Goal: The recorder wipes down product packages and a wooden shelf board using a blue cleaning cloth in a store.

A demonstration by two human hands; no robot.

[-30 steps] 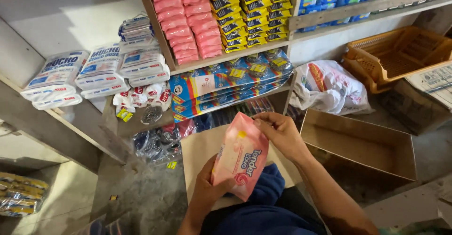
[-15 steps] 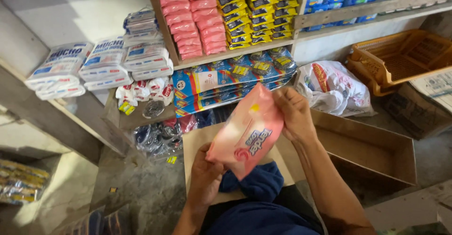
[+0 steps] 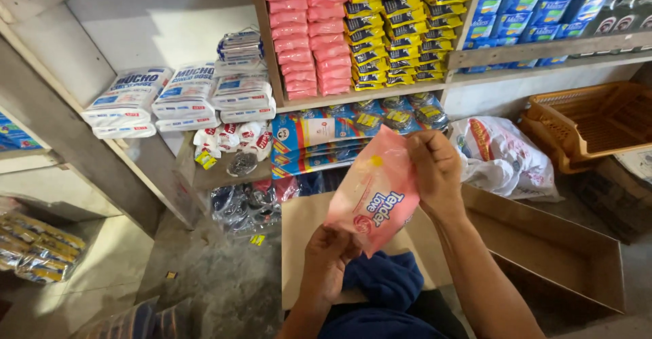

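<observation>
Orange basket (image 3: 598, 125) beside open cardboard box (image 3: 543, 244).

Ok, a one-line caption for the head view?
Left hand and right hand hold a pink packet before stocked shelves.

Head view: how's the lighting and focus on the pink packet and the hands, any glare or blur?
Head view: the pink packet is evenly lit with only a faint sheen; right hand sharp, left hand dimmer in shade; bright glare washes the white wall behind the shelves; wide-angle bending shows at the edges; the floor is dark.
</observation>
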